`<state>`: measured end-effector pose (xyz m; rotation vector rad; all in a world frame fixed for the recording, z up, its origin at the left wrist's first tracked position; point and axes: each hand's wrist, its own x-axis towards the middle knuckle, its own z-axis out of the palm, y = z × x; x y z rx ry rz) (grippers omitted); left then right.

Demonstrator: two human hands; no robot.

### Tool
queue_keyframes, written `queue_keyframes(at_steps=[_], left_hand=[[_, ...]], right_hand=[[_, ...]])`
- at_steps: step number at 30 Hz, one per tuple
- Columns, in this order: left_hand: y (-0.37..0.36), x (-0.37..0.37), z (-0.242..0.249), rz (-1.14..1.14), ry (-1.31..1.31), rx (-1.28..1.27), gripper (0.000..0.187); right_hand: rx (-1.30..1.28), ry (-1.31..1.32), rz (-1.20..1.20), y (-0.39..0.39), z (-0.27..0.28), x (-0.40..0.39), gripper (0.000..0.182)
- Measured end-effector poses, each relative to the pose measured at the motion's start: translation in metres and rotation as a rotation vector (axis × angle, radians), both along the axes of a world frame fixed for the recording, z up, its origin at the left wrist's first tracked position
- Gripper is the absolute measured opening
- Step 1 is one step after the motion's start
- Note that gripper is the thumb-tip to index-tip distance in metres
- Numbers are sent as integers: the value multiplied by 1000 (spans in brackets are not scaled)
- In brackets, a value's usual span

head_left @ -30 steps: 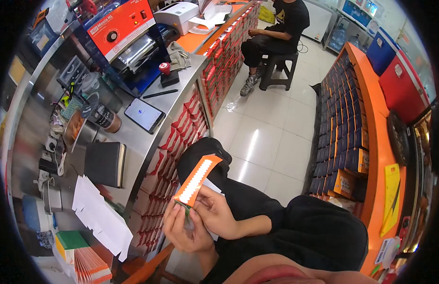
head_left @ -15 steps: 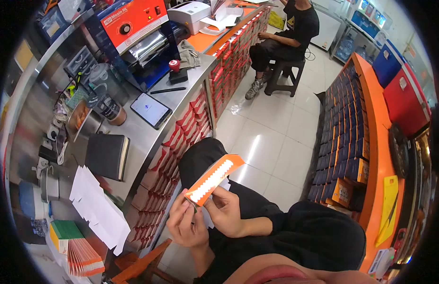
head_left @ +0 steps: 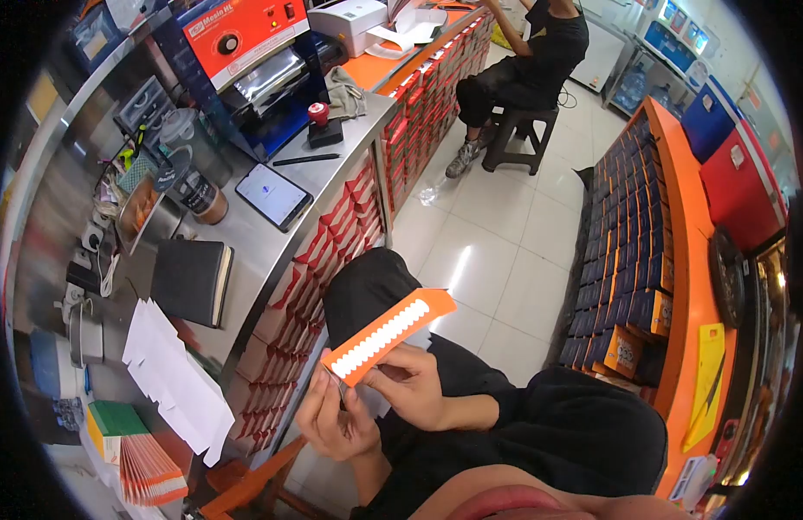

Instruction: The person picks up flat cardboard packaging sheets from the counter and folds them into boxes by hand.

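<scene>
Above my lap, both hands hold a folded orange cardboard piece with a bright white zigzag strip along its face. My left hand pinches its lower left end between thumb and fingers. Around the lower edge near the middle, my right hand is closed, with its fingertips partly hidden behind the card. Part of a white sheet shows beneath the hands. To the left, flat white die-cut card sheets lie at the counter's edge. Below them is a fanned stack of orange and green cards.
On the steel counter are a phone, black notebook, drink cup, stamp and orange-fronted machine. Stacked boxes fill the right shelf. A person sits on a black stool.
The orange cardboard piece has turned so its zigzag face shows more fully. My left hand has shifted slightly left and down. The seated person's arm has risen.
</scene>
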<state>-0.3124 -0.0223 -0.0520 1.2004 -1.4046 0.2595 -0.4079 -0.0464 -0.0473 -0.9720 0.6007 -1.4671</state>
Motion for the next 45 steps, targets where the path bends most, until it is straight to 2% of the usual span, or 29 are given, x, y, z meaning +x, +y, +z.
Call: queue_keyframes(at_steps=[3, 6, 9, 16, 19, 22, 33, 36, 40, 45], left_hand=[[3, -2, -2, 23, 69, 16, 19], [7, -7, 4, 60, 105, 98, 18], [7, -13, 15, 108, 116, 155, 17], [5, -19, 17, 141, 223, 140, 19], [7, -15, 16, 84, 296, 275, 20], [9, -10, 11, 66, 133, 245, 18], [20, -3, 1, 135, -82, 69, 22], [20, -1, -5, 200, -77, -19, 24], [19, -1, -9, 236, -41, -55, 23], [16, -4, -8, 217, -37, -24, 21]], right_hand=[[26, 179, 51, -6, 0, -11, 14], [-21, 147, 41, -10, 8, -11, 16], [55, 218, 76, -10, 5, -14, 15], [138, 124, 201, -12, 3, -17, 17], [167, 80, 225, -11, 0, -15, 20], [186, 22, 232, -12, 5, -16, 21], [279, -41, 375, -11, 13, -20, 21], [118, -27, 276, -2, 6, -11, 25], [41, 43, 200, 10, 1, -3, 23], [121, 36, 161, 17, -9, 6, 20]])
